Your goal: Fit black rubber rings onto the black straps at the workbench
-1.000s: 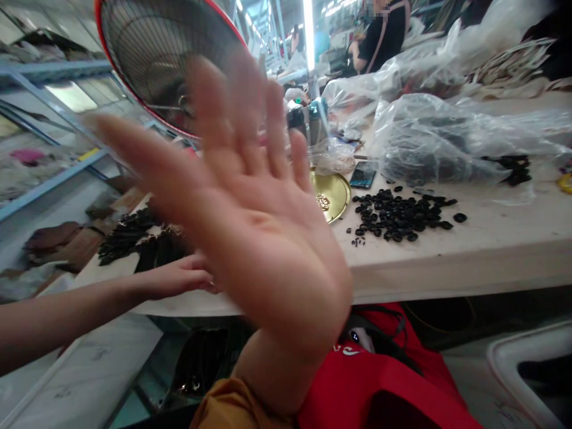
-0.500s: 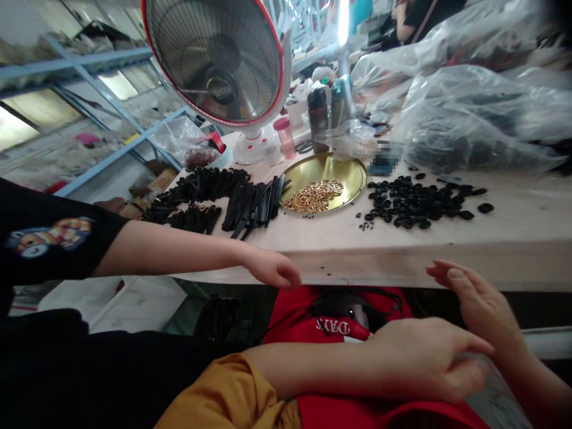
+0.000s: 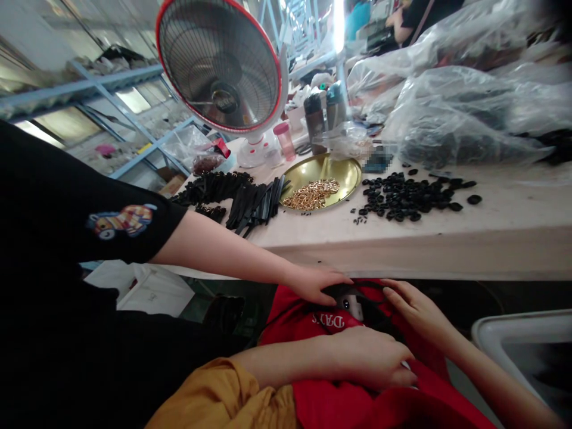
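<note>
My left hand (image 3: 375, 357), below a mustard sleeve (image 3: 223, 393), lies over the red apron (image 3: 322, 411) on my lap. Its fingers are curled around something small and white that I cannot make out. My right hand (image 3: 415, 310) reaches in from the right with fingers stretched, their tips at a black strap (image 3: 373, 285). A pale device (image 3: 353, 305) with a round dark lens rests on the red cloth between the hands, partly covered by the straps. From the left, a co-worker's hand (image 3: 315, 285) touches the strap beside the device.
On the table (image 3: 513, 220) stand a gold tray (image 3: 348, 176) of small gold metal pieces, black strips (image 3: 250, 205) and black oval pieces (image 3: 402, 196). Behind are a fan (image 3: 223, 71), bottles (image 3: 315, 119) and plastic bags (image 3: 460, 119). A white bin (image 3: 487, 325) stands at right.
Both my hands have moved left, the right one down to the strap. The co-worker's hand has come right from the table edge onto the strap by the device.
</note>
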`<action>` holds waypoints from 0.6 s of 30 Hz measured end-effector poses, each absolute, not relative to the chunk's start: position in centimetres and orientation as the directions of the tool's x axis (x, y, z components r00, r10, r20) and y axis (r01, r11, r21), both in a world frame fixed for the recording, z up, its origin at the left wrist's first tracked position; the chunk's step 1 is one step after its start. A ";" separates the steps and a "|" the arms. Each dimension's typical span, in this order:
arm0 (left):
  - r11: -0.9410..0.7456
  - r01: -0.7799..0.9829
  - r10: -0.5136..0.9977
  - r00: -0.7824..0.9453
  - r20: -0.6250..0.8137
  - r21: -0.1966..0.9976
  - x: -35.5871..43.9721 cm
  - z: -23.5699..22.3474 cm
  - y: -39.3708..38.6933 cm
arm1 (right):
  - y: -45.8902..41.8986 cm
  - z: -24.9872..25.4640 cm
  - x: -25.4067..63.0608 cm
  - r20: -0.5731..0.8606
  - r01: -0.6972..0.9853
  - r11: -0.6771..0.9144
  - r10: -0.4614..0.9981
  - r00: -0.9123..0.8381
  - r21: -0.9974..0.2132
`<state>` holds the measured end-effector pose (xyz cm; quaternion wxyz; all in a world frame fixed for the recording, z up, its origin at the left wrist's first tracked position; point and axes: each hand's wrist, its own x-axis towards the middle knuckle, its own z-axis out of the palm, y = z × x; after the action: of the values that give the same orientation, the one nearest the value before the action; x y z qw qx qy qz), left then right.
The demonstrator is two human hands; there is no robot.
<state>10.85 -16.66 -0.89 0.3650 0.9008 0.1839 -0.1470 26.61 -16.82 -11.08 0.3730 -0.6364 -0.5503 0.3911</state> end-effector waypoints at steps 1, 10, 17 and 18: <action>-0.670 0.429 0.231 0.896 -0.378 0.606 10.7 -0.9 -16.9 | -17.0 -10.9 26.5 -0.085 0.409 -0.110 0.993 0.079 -0.906; -0.590 0.733 0.679 0.677 -0.285 0.338 6.3 -1.0 -15.5 | -18.6 -9.7 25.7 -0.086 0.344 -0.075 0.996 -0.014 -0.936; -0.659 0.681 0.643 0.730 -0.232 0.318 5.9 -1.7 -16.0 | -18.5 -6.4 23.9 -0.133 0.063 -0.137 0.989 0.063 -0.989; -0.653 0.677 0.654 0.730 -0.199 0.339 5.8 -1.9 -16.0 | -18.4 -5.7 23.4 -0.095 0.052 -0.098 0.994 0.056 -0.994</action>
<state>5.81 -16.01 -1.88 0.1984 0.9086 0.3663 -0.0295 23.44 -18.40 -5.67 0.4747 -0.5504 -0.4753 0.4958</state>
